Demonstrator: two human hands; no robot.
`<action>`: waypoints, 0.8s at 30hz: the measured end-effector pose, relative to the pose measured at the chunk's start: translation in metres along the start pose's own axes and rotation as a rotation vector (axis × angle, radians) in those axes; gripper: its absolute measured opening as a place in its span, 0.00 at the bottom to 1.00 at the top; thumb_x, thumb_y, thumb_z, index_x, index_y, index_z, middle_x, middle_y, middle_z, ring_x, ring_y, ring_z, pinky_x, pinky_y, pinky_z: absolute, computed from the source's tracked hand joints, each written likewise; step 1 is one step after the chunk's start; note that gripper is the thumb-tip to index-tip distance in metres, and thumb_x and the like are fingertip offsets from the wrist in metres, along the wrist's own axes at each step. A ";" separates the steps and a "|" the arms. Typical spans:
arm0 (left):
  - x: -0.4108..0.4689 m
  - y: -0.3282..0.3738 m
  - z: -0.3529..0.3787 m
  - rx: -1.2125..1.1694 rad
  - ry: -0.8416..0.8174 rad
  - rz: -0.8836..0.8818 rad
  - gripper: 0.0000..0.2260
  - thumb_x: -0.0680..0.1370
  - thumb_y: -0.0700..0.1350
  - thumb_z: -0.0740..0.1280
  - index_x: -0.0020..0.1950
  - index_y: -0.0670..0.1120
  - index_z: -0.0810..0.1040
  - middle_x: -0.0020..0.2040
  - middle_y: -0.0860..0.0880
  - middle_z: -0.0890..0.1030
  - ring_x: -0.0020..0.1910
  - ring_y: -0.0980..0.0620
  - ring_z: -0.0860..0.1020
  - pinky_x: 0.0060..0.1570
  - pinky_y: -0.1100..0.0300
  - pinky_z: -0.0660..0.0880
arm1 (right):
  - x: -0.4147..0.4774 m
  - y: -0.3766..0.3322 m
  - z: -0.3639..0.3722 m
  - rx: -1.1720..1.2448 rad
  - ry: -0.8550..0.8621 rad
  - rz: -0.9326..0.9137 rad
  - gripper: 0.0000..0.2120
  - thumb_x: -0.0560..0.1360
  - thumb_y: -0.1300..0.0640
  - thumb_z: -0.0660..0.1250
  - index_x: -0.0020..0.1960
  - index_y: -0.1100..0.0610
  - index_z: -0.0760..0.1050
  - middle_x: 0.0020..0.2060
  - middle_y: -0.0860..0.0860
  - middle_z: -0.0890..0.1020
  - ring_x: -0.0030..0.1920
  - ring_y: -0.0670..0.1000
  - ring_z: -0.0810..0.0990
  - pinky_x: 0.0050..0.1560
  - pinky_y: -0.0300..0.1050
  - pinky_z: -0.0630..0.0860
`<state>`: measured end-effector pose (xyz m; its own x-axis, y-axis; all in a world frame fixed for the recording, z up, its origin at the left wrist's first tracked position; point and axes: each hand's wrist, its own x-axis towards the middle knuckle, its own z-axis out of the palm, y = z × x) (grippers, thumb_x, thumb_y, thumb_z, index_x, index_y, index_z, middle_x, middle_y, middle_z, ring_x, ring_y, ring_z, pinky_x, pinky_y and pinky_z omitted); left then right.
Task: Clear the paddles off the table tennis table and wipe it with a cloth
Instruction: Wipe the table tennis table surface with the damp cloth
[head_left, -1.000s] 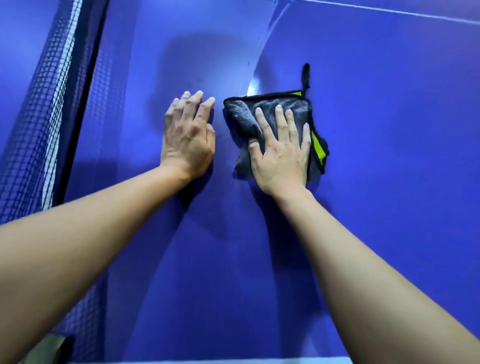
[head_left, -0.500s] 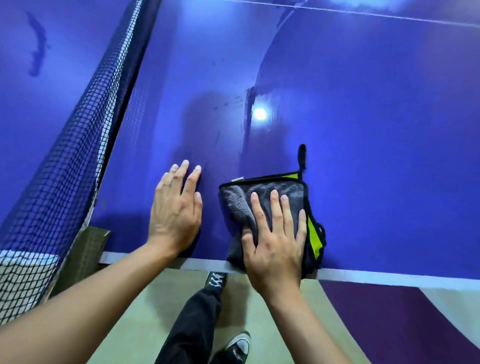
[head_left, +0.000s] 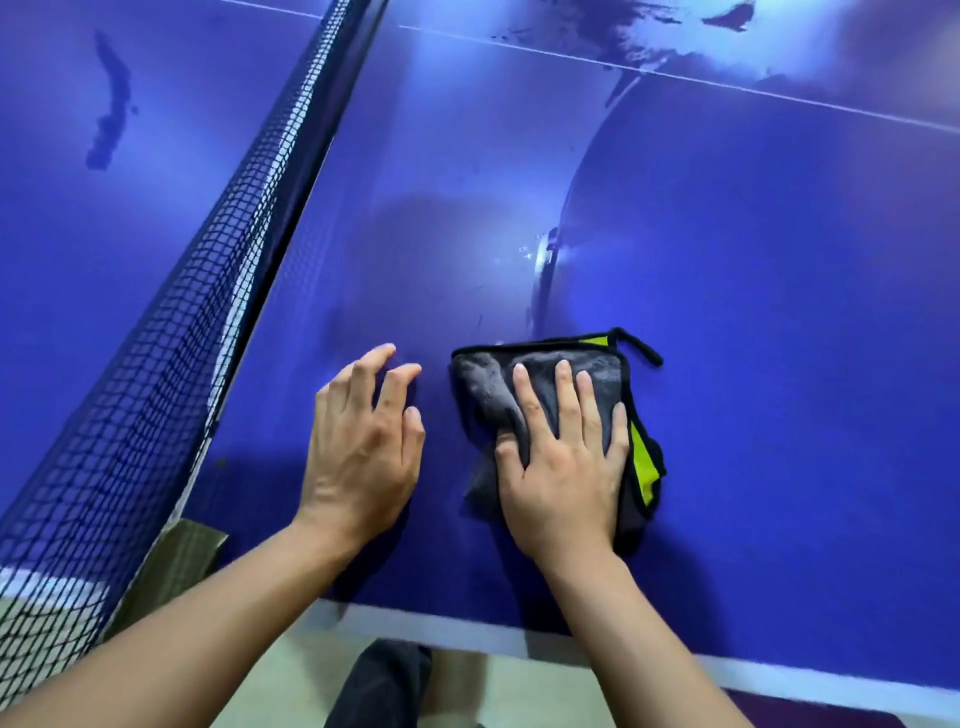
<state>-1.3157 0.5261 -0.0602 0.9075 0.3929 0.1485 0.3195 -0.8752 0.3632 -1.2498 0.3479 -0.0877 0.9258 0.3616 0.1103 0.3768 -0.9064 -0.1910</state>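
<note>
cloth (head_left: 485, 387) under flat right hand (head_left: 563, 467), seemingly pressed

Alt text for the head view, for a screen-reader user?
The right hand presses a folded grey cloth with green trim flat on the blue table tennis table, near its front edge. The left hand rests on the surface beside it, close to the net.

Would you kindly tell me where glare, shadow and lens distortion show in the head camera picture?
Head view: a bright glare spot sits on the table beyond the cloth, and a paler sheen washes the far edge; soft shadow lies beneath the left hand; the wide-angle lens makes the forearms loom large at the bottom; the net looks sharp.
</note>
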 end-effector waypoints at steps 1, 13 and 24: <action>0.016 -0.001 0.001 0.000 0.001 -0.007 0.17 0.79 0.44 0.61 0.67 0.42 0.75 0.71 0.40 0.72 0.64 0.38 0.72 0.64 0.44 0.67 | 0.021 -0.003 0.003 -0.002 -0.009 0.014 0.31 0.78 0.40 0.52 0.81 0.39 0.57 0.82 0.51 0.58 0.82 0.52 0.53 0.80 0.63 0.46; 0.279 -0.036 0.042 0.105 -0.073 -0.068 0.24 0.82 0.46 0.59 0.79 0.44 0.63 0.80 0.40 0.59 0.78 0.38 0.59 0.76 0.44 0.55 | 0.297 0.019 0.031 -0.020 -0.020 0.148 0.30 0.79 0.39 0.48 0.81 0.37 0.52 0.83 0.49 0.53 0.82 0.50 0.48 0.80 0.60 0.41; 0.289 -0.032 0.049 0.106 -0.035 -0.142 0.25 0.79 0.49 0.56 0.76 0.44 0.67 0.78 0.43 0.65 0.78 0.40 0.61 0.74 0.44 0.59 | 0.457 0.047 0.036 -0.037 -0.071 0.156 0.29 0.82 0.40 0.51 0.82 0.37 0.51 0.83 0.49 0.52 0.82 0.50 0.46 0.80 0.60 0.40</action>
<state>-1.0505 0.6536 -0.0736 0.8598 0.5058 0.0696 0.4700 -0.8374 0.2792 -0.8073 0.4783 -0.0812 0.9732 0.2295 0.0128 0.2285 -0.9595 -0.1646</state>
